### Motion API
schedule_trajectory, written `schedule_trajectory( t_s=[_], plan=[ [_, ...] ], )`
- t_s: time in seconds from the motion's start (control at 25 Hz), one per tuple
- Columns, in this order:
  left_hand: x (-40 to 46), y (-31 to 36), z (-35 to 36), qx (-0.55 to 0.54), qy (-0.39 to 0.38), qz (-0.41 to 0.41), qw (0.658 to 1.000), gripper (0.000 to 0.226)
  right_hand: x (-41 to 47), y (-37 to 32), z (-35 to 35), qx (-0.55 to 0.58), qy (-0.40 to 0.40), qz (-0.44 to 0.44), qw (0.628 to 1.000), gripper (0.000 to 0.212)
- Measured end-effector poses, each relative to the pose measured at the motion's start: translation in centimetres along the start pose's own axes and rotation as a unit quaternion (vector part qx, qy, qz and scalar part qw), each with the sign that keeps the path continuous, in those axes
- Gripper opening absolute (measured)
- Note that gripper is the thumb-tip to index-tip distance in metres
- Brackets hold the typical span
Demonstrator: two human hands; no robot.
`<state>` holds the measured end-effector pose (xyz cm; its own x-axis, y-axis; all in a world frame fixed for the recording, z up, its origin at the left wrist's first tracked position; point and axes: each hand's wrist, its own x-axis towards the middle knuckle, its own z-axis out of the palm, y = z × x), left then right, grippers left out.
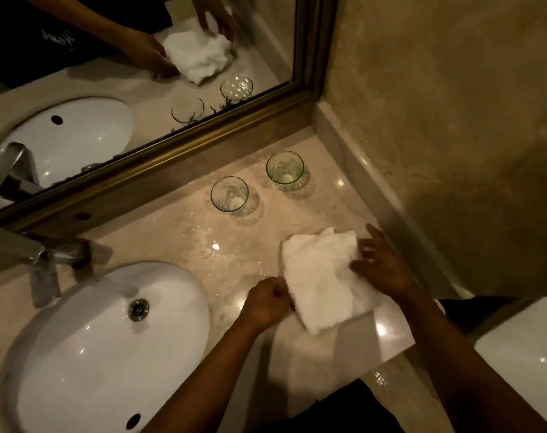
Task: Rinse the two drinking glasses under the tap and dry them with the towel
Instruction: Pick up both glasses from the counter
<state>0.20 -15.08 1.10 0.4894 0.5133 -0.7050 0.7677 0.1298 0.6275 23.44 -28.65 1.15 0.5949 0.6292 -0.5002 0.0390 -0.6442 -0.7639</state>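
Note:
Two clear drinking glasses stand upright on the marble counter, one nearer the sink (pixel 229 194) and one further right near the wall (pixel 285 170). A white towel (pixel 320 279) lies crumpled on the counter in front of them. My left hand (pixel 266 303) pinches the towel's left edge. My right hand (pixel 383 265) rests on the towel's right side with fingers spread. The metal tap (pixel 44 267) sits at the left above the white sink (pixel 106 348); no water runs from it.
Water drops and a wet patch (pixel 216 248) cover the counter between sink and towel. A framed mirror (pixel 159 157) runs along the back. A stone wall with a raised ledge (pixel 375 189) bounds the right side. A white fixture (pixel 528 348) sits at the lower right.

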Motion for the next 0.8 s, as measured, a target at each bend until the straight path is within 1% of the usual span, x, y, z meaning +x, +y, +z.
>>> schedule_trajectory(
  t_s=[0.04,0.08,0.12,0.16,0.2,0.24,0.28,0.32,0.36,0.4,0.44,0.52,0.6,0.64,0.68,0.72,0.8],
  plan=[
    [0.4,-0.3,-0.1,0.064,0.078,0.026,0.995,0.017,0.7,0.4,0.1,-0.059,0.071,-0.022,0.996,0.081],
    [0.6,-0.3,-0.2,0.099,0.138,0.076,0.983,0.019,1.2,0.6,0.3,-0.109,0.118,-0.075,0.984,0.066],
    [0.8,-0.2,-0.2,0.134,0.171,0.146,0.965,0.026,1.2,0.2,0.8,-0.151,0.13,-0.135,0.971,0.053],
    [1.2,-0.1,0.1,0.188,0.172,0.222,0.941,0.034,1.1,-0.3,1.6,-0.19,0.114,-0.18,0.958,0.045],
    [1.6,0.1,0.5,0.262,0.155,0.28,0.91,0.042,0.8,-0.8,2.6,-0.238,0.094,-0.198,0.946,0.042],
    [2.3,0.0,1.1,0.323,0.138,0.313,0.882,0.047,0.6,-1.3,3.7,-0.29,0.083,-0.198,0.933,0.04],
    [2.9,0.2,1.3,0.354,0.126,0.318,0.87,0.049,0.7,-1.8,4.7,-0.336,0.086,-0.183,0.92,0.038],
    [3.5,0.3,1.3,0.352,0.117,0.31,0.875,0.049,1.2,-2.4,5.5,-0.364,0.096,-0.162,0.912,0.034],
    [3.9,0.4,1.1,0.325,0.114,0.309,0.886,0.047,1.9,-3.4,6.1,-0.373,0.105,-0.138,0.912,0.031],
    [4.3,0.4,0.6,0.283,0.12,0.311,0.899,0.044,2.8,-4.6,6.6,-0.359,0.107,-0.124,0.919,0.03],
    [4.5,0.5,0.0,0.237,0.141,0.311,0.91,0.04,4.0,-5.7,7.0,-0.324,0.105,-0.12,0.933,0.032],
    [5.0,1.1,-2.1,0.162,0.224,0.296,0.914,0.033,6.7,-7.7,7.6,-0.231,0.108,-0.13,0.958,0.048],
    [5.5,2.0,-4.6,0.132,0.327,0.268,0.896,0.028,9.4,-9.3,8.2,-0.177,0.117,-0.145,0.966,0.076],
    [5.8,2.4,-6.0,0.131,0.375,0.251,0.883,0.032,10.5,-10.1,8.4,-0.169,0.116,-0.147,0.968,0.09],
    [6.2,2.9,-7.3,0.133,0.411,0.224,0.874,0.042,11.7,-10.8,8.7,-0.168,0.112,-0.144,0.969,0.1],
    [6.8,3.5,-8.6,0.134,0.427,0.185,0.875,0.057,12.8,-11.4,8.9,-0.17,0.108,-0.14,0.969,0.108],
    [8.1,4.5,-10.7,0.126,0.403,0.11,0.9,0.089,14.7,-12.5,9.4,-0.17,0.102,-0.133,0.971,0.116]
  ],
)
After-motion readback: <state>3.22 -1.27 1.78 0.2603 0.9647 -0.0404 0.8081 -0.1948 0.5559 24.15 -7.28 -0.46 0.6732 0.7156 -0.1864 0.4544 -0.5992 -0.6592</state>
